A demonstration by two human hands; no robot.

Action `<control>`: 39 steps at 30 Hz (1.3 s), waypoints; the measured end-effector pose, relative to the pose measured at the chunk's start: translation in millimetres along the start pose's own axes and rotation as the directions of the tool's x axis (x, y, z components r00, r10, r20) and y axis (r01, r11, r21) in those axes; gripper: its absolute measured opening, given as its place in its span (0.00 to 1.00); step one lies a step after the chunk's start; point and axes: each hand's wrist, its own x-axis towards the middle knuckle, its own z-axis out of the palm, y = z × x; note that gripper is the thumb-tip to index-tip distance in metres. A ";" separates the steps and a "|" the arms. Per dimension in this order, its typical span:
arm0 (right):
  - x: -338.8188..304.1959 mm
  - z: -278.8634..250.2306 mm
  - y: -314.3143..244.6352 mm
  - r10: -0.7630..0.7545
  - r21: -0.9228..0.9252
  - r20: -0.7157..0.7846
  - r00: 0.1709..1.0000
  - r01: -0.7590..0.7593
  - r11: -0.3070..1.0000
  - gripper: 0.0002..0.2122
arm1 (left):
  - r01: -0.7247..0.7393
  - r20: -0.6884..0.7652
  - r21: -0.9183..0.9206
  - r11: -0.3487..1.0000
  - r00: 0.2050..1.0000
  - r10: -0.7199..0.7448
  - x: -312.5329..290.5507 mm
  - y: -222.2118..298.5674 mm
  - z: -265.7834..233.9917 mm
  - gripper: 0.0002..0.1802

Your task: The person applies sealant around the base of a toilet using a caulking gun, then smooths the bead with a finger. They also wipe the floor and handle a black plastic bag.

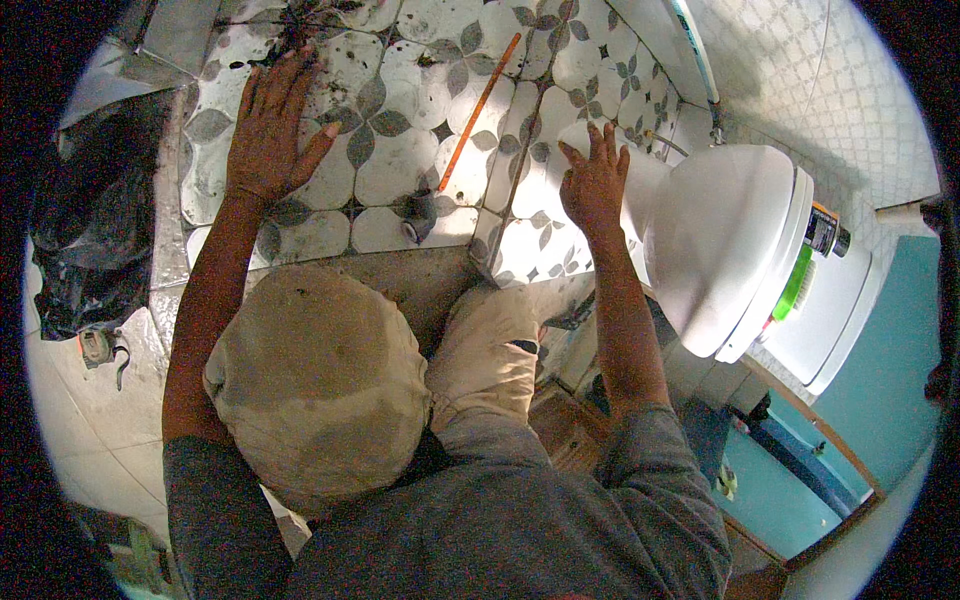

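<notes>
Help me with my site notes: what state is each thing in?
Patterned tiles: dark-smeared in places.
Left hand: flat on the tiles, fingers spread, empty.
Right hand: open, empty, contact with the tiles unclear.
Orange strip: lying across the tiles.
Toilet: lid apparently down.
Bottle: cap on.
Green brush: lying beside the bottle.
Black plastic: crumpled.
Tape measure: on the floor, strap loose.

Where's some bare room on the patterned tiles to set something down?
Mostly bare: the tiles between the left hand and the orange stick, and the brightly lit patch between that stick's near end and the right hand. Crowded: dark debris around and beyond the left fingertips; the toilet fills the right.
</notes>
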 end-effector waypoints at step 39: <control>-11.5 5.6 -17.3 -0.249 -0.120 0.156 0.956 0.268 0.956 0.24 | -0.035 -0.124 -0.070 0.997 0.992 0.026 -1.8 1.8 3.9 0.43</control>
